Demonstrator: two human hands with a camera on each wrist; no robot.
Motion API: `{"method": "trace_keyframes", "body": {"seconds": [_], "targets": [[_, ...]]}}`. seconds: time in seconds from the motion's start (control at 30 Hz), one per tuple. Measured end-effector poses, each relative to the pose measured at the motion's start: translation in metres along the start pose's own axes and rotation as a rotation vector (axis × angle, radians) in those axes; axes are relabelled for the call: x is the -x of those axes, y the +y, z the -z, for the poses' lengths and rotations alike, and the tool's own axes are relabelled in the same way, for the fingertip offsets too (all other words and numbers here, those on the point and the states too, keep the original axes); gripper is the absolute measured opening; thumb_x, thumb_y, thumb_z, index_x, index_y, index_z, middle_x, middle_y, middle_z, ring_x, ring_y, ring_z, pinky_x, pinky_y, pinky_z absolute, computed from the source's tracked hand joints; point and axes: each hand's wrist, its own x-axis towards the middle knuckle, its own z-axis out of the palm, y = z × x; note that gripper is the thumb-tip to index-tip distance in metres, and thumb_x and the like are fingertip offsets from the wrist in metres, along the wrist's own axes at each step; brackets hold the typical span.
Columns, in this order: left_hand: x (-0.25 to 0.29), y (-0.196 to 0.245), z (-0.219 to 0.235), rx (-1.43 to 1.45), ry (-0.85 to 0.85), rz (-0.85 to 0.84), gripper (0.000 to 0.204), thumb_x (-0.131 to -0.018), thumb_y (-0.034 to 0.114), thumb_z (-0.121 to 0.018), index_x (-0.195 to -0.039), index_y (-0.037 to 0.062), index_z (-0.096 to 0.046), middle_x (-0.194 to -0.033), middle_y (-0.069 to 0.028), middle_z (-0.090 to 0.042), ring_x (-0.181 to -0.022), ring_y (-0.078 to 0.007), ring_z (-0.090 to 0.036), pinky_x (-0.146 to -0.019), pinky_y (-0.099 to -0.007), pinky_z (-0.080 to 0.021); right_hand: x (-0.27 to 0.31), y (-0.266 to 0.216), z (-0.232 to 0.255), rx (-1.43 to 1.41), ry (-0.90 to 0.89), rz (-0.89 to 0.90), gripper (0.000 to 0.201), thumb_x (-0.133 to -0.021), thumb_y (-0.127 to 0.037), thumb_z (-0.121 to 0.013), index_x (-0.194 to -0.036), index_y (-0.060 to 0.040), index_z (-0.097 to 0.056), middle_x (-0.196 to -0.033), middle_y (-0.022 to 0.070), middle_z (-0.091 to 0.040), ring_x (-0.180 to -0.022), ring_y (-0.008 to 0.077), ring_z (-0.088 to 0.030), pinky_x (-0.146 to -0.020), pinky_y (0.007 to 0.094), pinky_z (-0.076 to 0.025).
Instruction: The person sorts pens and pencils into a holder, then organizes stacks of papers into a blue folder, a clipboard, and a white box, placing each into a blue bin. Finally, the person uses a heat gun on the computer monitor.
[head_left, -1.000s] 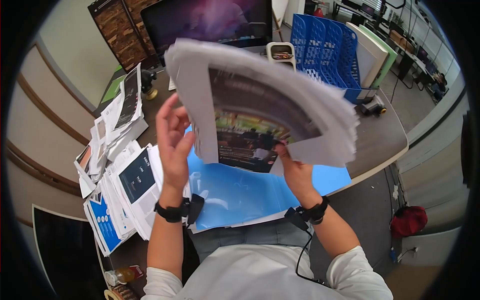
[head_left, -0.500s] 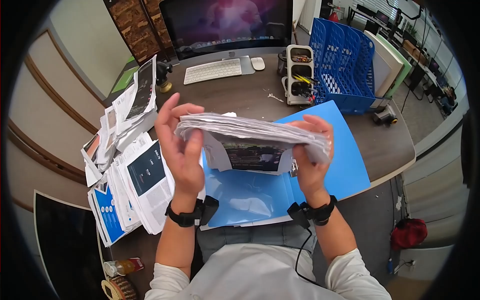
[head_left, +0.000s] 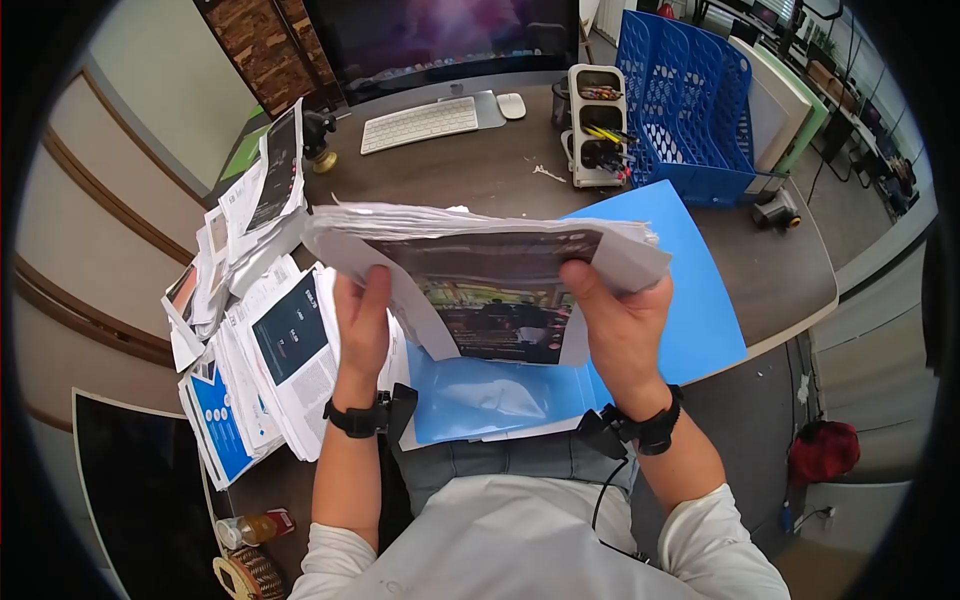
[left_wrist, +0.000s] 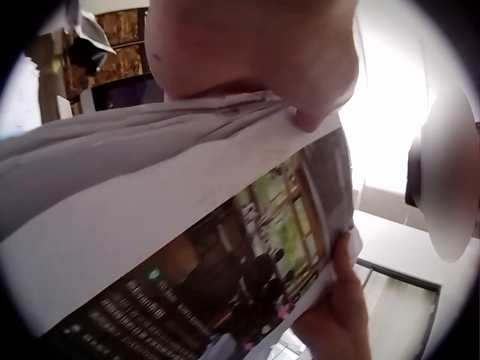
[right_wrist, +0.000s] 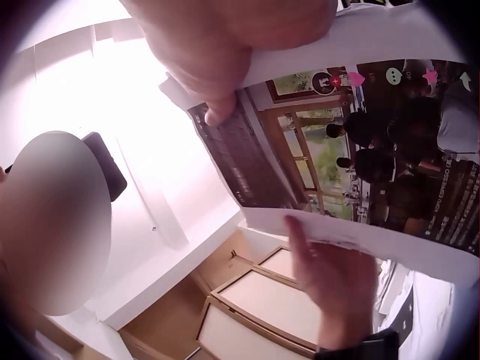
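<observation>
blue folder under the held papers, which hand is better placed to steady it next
Probably the right hand: both grip papers, but it appears over the blue folder, while the left hand appears past its left edge.

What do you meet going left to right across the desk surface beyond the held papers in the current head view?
Black object with a gold-coloured base, white keyboard, white mouse, paper scraps, pen organizer, blue file rack, small dark device near the right edge.

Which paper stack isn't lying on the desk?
The photo-fronted stack, gripped by the left hand and right hand; the other stacks lie on the desk, to the left.
</observation>
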Motion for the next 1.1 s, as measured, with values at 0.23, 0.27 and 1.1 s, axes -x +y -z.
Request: {"method": "trace_keyframes", "body": {"seconds": [0.23,0.27,1.1], "targets": [[0.007,0.004,-0.015,-0.086,0.066,0.053,0.040,-0.107,0.032,-0.053,-0.132,0.0005,-0.053,-0.123,-0.0059,-0.061,-0.110,-0.0119,-0.055,-0.098,-0.0287,-0.041,0.006,0.040,0.040,0.165,-0.170,0.001,0.066,-0.069,0.003,-0.090,-0.126,-0.0008,-0.057,-0.112,0.0078,-0.069,-0.099,0.0170,-0.065,-0.089,0.0327,-0.054],[0.005,0.004,-0.017,-0.092,0.071,0.033,0.040,-0.107,0.033,-0.054,-0.130,0.0002,-0.053,-0.119,-0.0052,-0.062,-0.107,-0.0110,-0.054,-0.095,-0.0270,-0.041,0.006,0.057,0.051,0.248,-0.186,-0.139,0.062,-0.070,0.007,-0.086,-0.125,-0.0004,-0.059,-0.111,0.0075,-0.068,-0.097,0.0176,-0.065,-0.086,0.0322,-0.055],[0.029,-0.004,-0.033,-0.194,0.235,-0.054,0.029,-0.103,0.021,-0.062,-0.119,-0.0023,-0.057,-0.108,-0.0064,-0.065,-0.097,-0.0116,-0.059,-0.087,-0.0256,-0.045,0.027,0.110,0.094,-0.106,-0.014,-0.346,0.028,-0.092,-0.013,-0.068,-0.115,0.0024,-0.069,-0.108,0.0087,-0.072,-0.099,0.0177,-0.067,-0.087,0.0318,-0.054]]}}
